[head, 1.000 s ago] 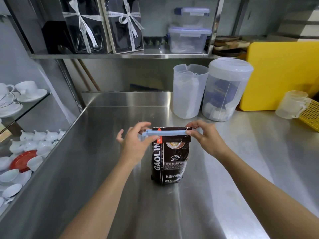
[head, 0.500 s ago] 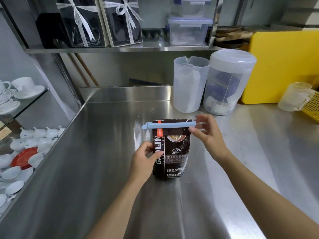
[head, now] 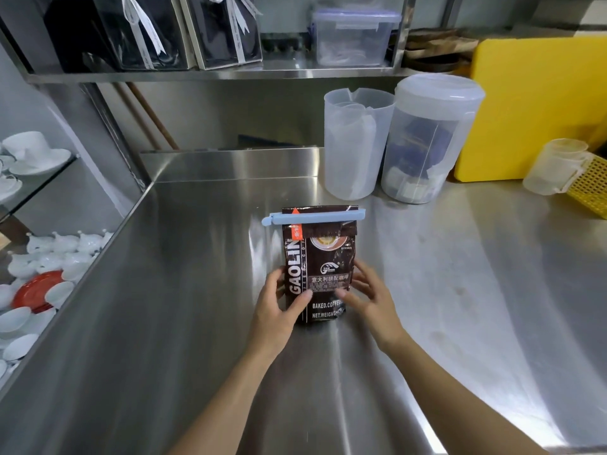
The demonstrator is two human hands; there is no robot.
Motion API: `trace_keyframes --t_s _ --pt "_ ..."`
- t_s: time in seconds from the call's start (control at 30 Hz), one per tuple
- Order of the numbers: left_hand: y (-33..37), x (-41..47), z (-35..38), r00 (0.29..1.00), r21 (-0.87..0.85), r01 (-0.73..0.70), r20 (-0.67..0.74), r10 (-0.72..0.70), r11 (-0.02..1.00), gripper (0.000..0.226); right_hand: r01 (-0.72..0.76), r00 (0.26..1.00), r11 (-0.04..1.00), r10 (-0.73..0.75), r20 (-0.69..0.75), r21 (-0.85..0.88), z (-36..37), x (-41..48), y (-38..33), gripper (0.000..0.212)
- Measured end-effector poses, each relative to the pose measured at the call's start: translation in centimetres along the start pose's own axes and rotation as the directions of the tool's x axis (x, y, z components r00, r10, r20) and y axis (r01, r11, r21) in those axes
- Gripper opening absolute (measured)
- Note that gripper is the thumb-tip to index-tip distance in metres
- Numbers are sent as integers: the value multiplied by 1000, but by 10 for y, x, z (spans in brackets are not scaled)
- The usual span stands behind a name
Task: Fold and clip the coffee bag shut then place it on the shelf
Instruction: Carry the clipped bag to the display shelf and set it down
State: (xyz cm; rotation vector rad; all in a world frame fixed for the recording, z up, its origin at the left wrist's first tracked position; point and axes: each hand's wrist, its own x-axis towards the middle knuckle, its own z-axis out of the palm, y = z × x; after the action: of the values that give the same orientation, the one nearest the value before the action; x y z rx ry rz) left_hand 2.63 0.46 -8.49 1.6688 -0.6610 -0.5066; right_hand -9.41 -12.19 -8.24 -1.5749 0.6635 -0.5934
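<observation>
Where the coffee bag [head: 320, 267] stands upright on the steel surface [head: 164, 323], its glossy dark brown front reads "GAOLIN" in tall white letters running up the left edge, with "BAKED.COFFEE" and "NET.WEIGHT" in small white print near the bottom and a line of Chinese characters on a pale strip across the middle. A picture of a coffee cup seen from above sits near the top, beside a small orange tag. The bag's folded top is pinched flat under a long pale blue plastic clip [head: 313, 218], which lies level and sticks out past both sides.

The left hand [head: 277, 307] wraps the lower left edge of the bag, thumb pressed on the front. The right hand [head: 371, 298] holds the lower right edge with spread fingers, thumb on the front, so each grip is closed on the bag.

The surface is brushed stainless steel, shiny and streaked with reflections. Behind the bag stand two cloudy plastic jugs [head: 358, 146], the right one lidded, with a yellow cutting board [head: 538, 106] leaning beside them. A steel shelf [head: 210, 73] above carries ribboned dark gift boxes [head: 226, 31] and a clear lidded container [head: 354, 37]. White cups and teapots [head: 62, 254] fill glass shelves at the left.
</observation>
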Motion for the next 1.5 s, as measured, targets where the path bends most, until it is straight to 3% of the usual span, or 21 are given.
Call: trace_keyframes --t_s 0.1,0.2,0.4,0.5,0.7,0.8,1.0,1.2,1.5 --pt "-6 -3 1 997 -13 19 72 -18 1000 65 19 987 1000 -15 158 -22 1 -3 4 87" --pt "-7 -2 3 998 -26 26 65 -24 999 72 73 968 997 -69 239 -7 4 -3 3 93" --pt "0 -10 8 999 -90 50 -10 -51 995 54 165 978 962 -129 166 -220 13 -1 6 113" --pt "16 -16 4 994 -77 30 -101 -38 997 41 258 959 923 -210 189 -284 11 2 -6 113" --pt "65 -28 -22 954 -14 -19 -299 14 1000 54 488 832 823 -338 441 -291 7 4 -45 116" --pt "87 -44 -36 919 10 -63 -391 61 998 55 586 759 775 -422 496 -237 16 3 -64 112" --pt "116 -100 -67 823 121 -94 -549 145 988 62 649 634 761 -532 561 -12 53 -19 -96 104" --pt "148 -185 -125 666 219 -133 -703 250 967 60 661 499 729 -605 621 178 124 -76 -131 107" --pt "197 -382 -216 373 325 -16 -876 307 946 58 651 168 597 -717 677 470 248 -241 -209 101"
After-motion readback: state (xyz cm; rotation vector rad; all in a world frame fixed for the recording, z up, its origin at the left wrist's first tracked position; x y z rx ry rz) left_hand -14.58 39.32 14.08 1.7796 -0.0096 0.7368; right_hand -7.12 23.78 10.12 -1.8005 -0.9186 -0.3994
